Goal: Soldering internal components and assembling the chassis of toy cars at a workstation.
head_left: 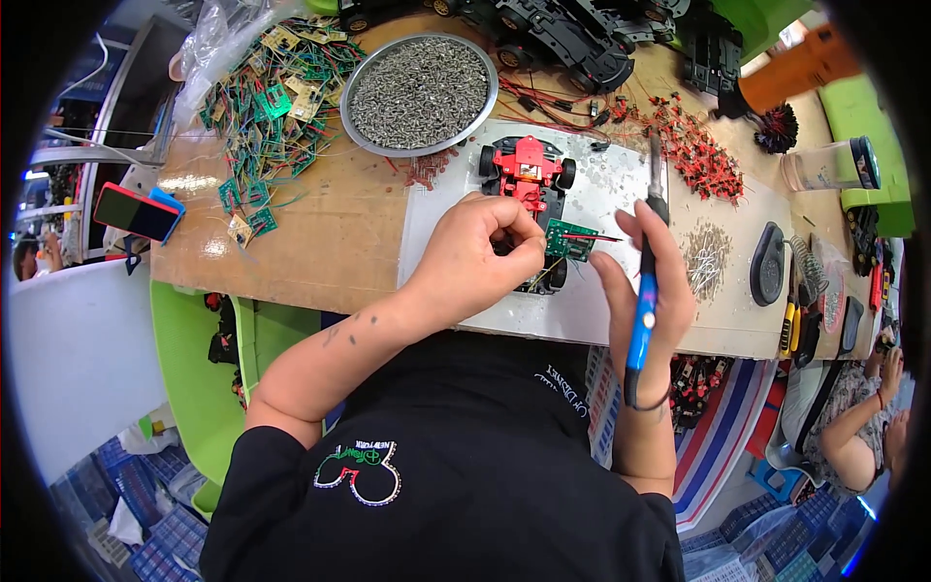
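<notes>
A toy car chassis (525, 175), red and black with dark wheels, lies on the white work sheet in front of me. Over its near end sits a small green circuit board (570, 241) with thin wires. My left hand (490, 247) is closed in a pinch above the chassis, beside the board; what its fingertips hold is hidden. In my right hand (664, 281) is a blue and black soldering iron (646, 310), its metal tip pointing away from me. Thumb and forefinger of that hand stand apart around the iron, to the right of the board.
A round metal tray (349, 107) of small screws stands behind, with a heap of wired circuit boards (281, 97) to its left. Red switch-like parts (693, 155) lie at right, near an orange-handled tool (800, 70). A phone (136, 211) stands far left; another person's arm (853, 432) shows lower right.
</notes>
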Tool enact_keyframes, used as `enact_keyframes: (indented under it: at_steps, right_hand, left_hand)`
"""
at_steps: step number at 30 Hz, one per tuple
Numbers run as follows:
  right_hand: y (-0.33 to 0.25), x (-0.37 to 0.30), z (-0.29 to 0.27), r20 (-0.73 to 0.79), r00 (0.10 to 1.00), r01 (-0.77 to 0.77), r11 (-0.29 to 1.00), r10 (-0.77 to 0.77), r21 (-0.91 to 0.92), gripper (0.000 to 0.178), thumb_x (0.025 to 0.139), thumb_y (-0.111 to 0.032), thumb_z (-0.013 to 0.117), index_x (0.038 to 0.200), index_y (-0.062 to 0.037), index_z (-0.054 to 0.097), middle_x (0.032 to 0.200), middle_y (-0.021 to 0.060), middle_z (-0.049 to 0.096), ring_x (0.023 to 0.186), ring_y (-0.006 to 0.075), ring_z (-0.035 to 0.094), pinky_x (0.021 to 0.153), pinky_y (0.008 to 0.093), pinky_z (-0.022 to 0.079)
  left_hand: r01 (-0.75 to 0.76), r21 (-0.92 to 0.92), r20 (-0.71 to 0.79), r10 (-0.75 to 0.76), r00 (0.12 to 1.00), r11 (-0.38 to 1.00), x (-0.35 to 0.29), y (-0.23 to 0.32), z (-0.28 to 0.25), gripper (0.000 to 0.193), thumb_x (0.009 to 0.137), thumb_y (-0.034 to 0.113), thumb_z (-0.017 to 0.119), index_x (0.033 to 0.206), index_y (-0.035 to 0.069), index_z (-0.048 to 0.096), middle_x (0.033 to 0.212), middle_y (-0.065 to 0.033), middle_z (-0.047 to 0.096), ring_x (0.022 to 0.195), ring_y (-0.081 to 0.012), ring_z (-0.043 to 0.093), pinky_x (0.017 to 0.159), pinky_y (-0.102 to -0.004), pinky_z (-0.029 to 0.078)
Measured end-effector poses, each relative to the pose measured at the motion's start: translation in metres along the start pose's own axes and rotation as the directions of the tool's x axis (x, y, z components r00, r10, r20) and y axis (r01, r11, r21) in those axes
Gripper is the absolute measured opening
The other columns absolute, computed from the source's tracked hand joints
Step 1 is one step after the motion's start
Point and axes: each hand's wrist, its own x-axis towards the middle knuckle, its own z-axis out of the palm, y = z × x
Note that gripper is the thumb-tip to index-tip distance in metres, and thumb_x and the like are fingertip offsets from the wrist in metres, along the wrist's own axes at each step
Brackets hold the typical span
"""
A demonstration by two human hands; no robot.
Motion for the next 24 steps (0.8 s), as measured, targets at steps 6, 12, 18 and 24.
enact_keyframes:
  at_steps: [6,12,18,24]
  right_hand:
    - [0.003,-0.004,0.011,0.075,0.981,-0.19,0.962,0.179,0.198,0.038,0.083,0.005,0.073,0.119,-0.003,0.063,0.094,0.007,0.068,0.086,0.0129,0.066,0.079,0.0269,0.054]
    - [0.004,-0.004,0.013,0.059,0.981,-0.194,0.96,0.186,0.202,0.039,0.083,0.005,0.073,0.119,-0.0029,0.062,0.092,0.0068,0.067,0.085,0.013,0.066,0.079,0.027,0.054]
    - [0.0,-0.003,0.012,0.105,0.966,-0.256,0.936,0.237,0.244,0.039,0.084,0.005,0.072,0.12,-0.0033,0.062,0.093,0.0067,0.067,0.086,0.0131,0.065,0.08,0.0274,0.054]
    - [0.0,-0.001,0.01,0.108,0.97,-0.236,0.944,0.216,0.232,0.037,0.084,0.004,0.072,0.119,-0.0037,0.063,0.092,0.0061,0.068,0.085,0.0127,0.065,0.08,0.0263,0.053]
  left_hand:
    - [-0.173,0.629,-0.263,0.417,0.87,0.758,-0.018,-0.007,-0.012,0.015,0.072,0.021,0.077,0.077,0.01,0.069,0.077,-0.0029,0.065,0.086,-0.0242,0.058,0.079,-0.0399,0.039]
    - [-0.238,0.721,-0.107,0.444,0.89,0.651,-0.019,-0.01,-0.024,0.012,0.072,0.016,0.077,0.081,0.012,0.07,0.081,0.0024,0.067,0.087,-0.022,0.059,0.079,-0.037,0.04]
    - [-0.524,0.595,-0.014,0.66,0.751,0.609,0.002,-0.008,-0.02,0.015,0.074,0.003,0.075,0.088,0.008,0.071,0.088,-0.0013,0.071,0.088,-0.0224,0.062,0.08,-0.0337,0.045]
    - [-0.402,0.287,-0.035,0.429,0.903,0.869,0.007,-0.011,-0.015,0.013,0.079,0.006,0.074,0.093,0.005,0.073,0.089,-0.0064,0.07,0.088,-0.0215,0.061,0.081,-0.0333,0.045]
